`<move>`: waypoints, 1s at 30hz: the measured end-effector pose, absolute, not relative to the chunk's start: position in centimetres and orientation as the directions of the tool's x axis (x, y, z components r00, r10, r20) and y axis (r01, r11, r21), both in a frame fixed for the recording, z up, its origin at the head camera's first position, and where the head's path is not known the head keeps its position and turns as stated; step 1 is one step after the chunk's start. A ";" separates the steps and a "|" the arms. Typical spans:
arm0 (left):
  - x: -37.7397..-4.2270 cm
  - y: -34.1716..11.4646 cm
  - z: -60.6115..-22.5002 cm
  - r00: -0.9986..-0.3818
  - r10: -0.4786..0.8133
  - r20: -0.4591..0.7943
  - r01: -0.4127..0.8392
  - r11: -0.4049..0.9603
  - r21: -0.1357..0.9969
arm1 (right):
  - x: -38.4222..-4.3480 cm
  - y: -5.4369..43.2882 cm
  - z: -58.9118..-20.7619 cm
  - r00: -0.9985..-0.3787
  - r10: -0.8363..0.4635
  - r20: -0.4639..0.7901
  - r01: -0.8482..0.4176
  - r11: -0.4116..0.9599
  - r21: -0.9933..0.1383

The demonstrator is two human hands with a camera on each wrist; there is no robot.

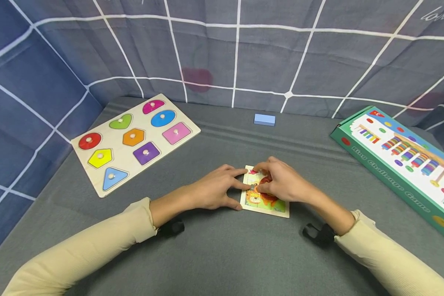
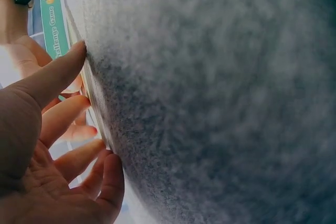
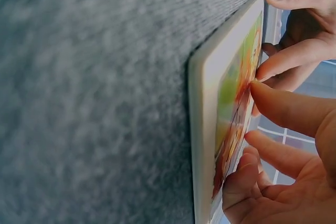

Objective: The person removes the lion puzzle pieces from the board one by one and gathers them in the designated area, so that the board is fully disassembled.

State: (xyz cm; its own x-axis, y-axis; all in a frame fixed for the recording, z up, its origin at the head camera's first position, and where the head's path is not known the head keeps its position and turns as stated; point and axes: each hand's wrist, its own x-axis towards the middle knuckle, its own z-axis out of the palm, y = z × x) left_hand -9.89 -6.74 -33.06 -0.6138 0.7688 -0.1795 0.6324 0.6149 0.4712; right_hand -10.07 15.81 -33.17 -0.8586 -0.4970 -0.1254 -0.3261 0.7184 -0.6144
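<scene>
A small wooden jigsaw puzzle [image 1: 266, 211] with a lion picture and a pale frame lies flat on the grey cloth in the head view. My left hand [image 1: 216, 187] is at its left side, thumb by the frame's near left corner and extended fingers touching the edge and picture. From the right, my right hand [image 1: 285, 181] reaches over the picture; its thumb and index fingertips touch the face, spread apart. The right wrist view shows the puzzle [image 3: 202, 93] edge-on with both hands' fingertips on it. Part of the picture is hidden under the right hand.
To the left lies a wooden shape board [image 1: 127, 115] with coloured knobbed pieces. A small blue block [image 1: 264, 119] sits behind the puzzle. At the right is a green and white game box [image 1: 403, 164]. A grid-patterned curtain [image 1: 214, 49] hangs along the back.
</scene>
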 end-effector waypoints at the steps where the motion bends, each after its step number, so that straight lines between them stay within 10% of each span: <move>1: -9.9 -6.7 -33.1 -0.615 0.768 -0.180 0.631 0.616 0.471 | -10.1 15.8 -33.2 -0.861 -0.492 -0.128 -0.321 0.722 -0.613; 30: -10.1 -6.6 -33.0 -0.632 0.756 -0.169 0.605 0.617 0.503 | -10.2 15.4 -33.4 -0.885 -0.461 -0.065 -0.330 0.720 -0.610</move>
